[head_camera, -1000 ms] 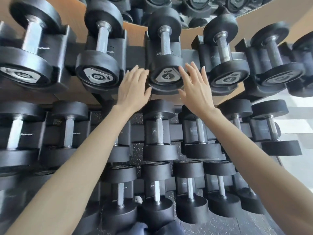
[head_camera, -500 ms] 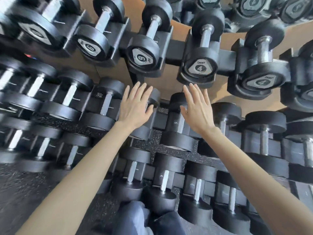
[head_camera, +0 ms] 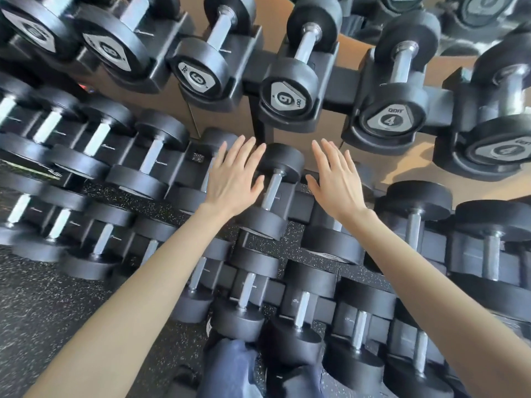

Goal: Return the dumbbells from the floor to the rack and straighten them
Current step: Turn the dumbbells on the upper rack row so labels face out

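Note:
A black three-tier rack (head_camera: 346, 83) holds rows of black dumbbells with steel handles. On the top tier sit two dumbbells marked 6 (head_camera: 288, 97) and two marked 4 (head_camera: 392, 119). My left hand (head_camera: 234, 175) and my right hand (head_camera: 334, 179) hover flat, fingers straight, on either side of a middle-tier dumbbell (head_camera: 273, 186). Neither hand holds anything. My left hand covers part of the dumbbell to its left.
Speckled black rubber floor (head_camera: 43, 305) lies at lower left. The bottom tier of dumbbells (head_camera: 298, 314) stands close to my knees (head_camera: 230, 366). A tan wall (head_camera: 396, 170) shows behind the rack.
The view has swung left and down along the rack. Both hands have dropped from the top-tier 4 dumbbell to the middle tier, staying flat and empty.

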Available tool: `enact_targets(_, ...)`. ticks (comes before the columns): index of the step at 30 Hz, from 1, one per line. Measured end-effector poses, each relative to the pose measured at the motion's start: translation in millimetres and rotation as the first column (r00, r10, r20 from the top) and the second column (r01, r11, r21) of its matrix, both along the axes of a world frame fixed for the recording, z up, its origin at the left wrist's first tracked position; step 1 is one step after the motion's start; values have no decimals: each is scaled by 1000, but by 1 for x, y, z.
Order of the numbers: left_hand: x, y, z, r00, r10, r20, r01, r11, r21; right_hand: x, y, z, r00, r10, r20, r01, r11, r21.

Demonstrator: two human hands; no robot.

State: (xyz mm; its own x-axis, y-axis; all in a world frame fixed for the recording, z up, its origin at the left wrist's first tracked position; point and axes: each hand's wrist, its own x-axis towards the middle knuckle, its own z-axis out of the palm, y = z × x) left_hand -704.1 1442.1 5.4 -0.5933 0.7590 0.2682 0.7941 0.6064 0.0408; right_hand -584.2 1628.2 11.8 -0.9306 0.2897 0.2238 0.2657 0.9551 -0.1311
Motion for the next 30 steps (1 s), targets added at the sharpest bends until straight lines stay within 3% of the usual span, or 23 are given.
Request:
enact_targets(8, -90, 9, 18, 991, -136, -21, 136, 990, 21, -76, 1, 13, 993, -118, -18, 117, 993, -24)
enact_targets(17, -140, 78, 42, 943, -332, 26, 330, 941, 71, -128, 28, 27, 917, -355, -183, 337, 933, -124)
enact_targets(21, -143, 98, 36, 938, -343, 56, 334, 934, 124, -139, 51, 20, 939, -328, -102, 315, 941, -122)
enact_targets(30, -162, 124, 47, 931, -346, 113, 317, 923, 217, -158, 76, 3, 946, -275, -171, 168, 868, -468)
